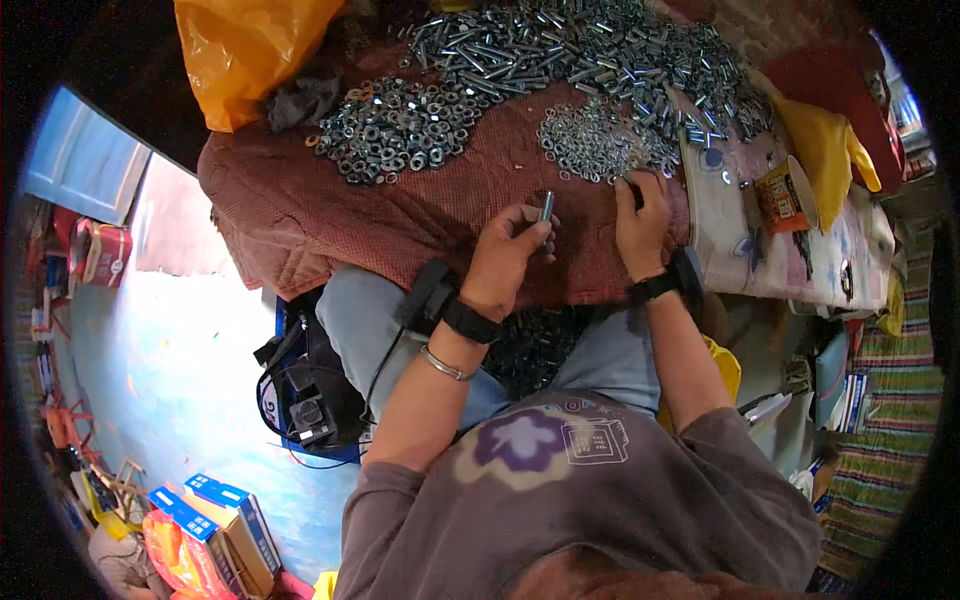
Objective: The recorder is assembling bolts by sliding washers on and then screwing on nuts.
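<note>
The left hand (503,250) gripped a bolt (547,206); the right hand (644,222), its grip unclear, was at the small washers (585,140), apparently picking; the next move likely called for separating one.

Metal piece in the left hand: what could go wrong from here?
The left hand pinches the metal piece with its tip sticking up, so it might slip. The right hand is at the edge of the washer pile, so it could scatter some. That pile borders the bolt heap, so parts might mix.

Silver bolt (547,206), maroon cloth (300,235), orange bag (245,60)
</note>
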### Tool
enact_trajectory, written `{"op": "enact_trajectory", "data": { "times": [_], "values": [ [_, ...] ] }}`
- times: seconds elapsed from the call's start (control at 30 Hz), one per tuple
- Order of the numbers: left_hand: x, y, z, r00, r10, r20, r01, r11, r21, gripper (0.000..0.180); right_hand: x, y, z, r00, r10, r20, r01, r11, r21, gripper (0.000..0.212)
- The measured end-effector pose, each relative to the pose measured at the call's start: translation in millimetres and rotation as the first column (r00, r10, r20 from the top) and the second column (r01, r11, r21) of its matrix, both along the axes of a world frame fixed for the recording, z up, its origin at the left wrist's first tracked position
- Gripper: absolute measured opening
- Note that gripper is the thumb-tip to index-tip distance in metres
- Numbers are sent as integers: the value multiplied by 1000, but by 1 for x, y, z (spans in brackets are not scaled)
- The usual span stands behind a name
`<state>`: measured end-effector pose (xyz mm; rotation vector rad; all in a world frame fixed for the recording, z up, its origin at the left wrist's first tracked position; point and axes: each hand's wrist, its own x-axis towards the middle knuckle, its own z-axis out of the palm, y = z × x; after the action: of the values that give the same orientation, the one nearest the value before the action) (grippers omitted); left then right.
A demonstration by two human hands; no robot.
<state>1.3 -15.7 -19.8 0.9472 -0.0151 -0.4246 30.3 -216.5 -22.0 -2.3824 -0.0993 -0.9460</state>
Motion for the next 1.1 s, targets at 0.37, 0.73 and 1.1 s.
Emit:
{"op": "enact_trajectory", "data": {
  "times": [0.37, 0.73, 1.1],
  "values": [
    [-2, -2, 5, 996, 62, 58, -68, 992, 105, 5, -63, 69, 15, 849, 387, -361, -150, 830, 537, 25],
    [-20, 2, 6, 999, -32, 12, 32, 999, -24, 15, -79, 64, 39, 644, 682, -348, -21, 470, 882, 26],
    [-59, 3, 26, 980, 192, 53, -198, 967, 163, 17, -98, 45, 31, 522, 803, -287, 66, 297, 953, 12]
  ]
}}
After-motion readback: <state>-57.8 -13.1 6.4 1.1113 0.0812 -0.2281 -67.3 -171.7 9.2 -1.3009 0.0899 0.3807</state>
